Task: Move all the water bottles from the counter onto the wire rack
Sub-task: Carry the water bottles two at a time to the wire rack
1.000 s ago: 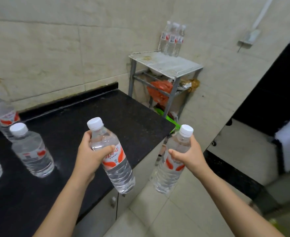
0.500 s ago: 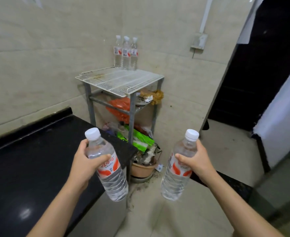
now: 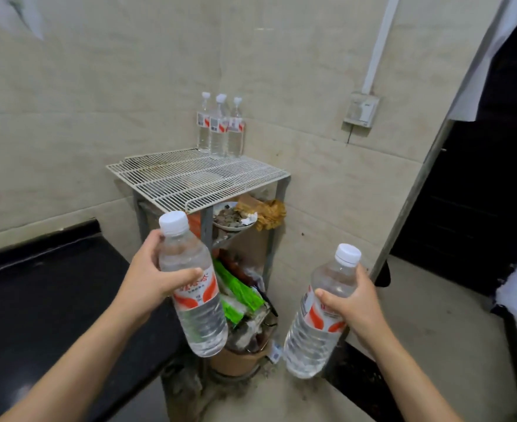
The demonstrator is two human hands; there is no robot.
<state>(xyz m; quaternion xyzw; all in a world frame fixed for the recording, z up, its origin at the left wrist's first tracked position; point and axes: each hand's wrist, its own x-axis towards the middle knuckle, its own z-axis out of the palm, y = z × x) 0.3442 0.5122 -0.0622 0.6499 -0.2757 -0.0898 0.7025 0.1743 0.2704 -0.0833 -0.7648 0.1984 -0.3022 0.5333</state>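
My left hand [image 3: 152, 277] grips a clear water bottle [image 3: 194, 287] with a white cap and a red and white label, held upright in front of the rack's near corner. My right hand [image 3: 353, 304] holds a second water bottle [image 3: 318, 322] of the same kind, tilted slightly, lower and to the right. The white wire rack [image 3: 199, 178] stands in the wall corner ahead. Three water bottles [image 3: 219, 126] stand together at its back edge against the wall. The black counter [image 3: 37, 300] lies at the left, and no bottles on it are in view.
Under the rack's top, a lower shelf holds a plate [image 3: 231, 219] of scraps and a yellow cloth [image 3: 270, 213]. Green packets [image 3: 239, 292] and a brown pot [image 3: 239, 359] crowd the floor below. A wall switch [image 3: 361, 110] and a dark doorway [image 3: 476, 178] are on the right.
The view has swung right and closer to the rack. The bottles left on the counter have dropped out of sight. Both hands keep their bottles, now nearer the rack.
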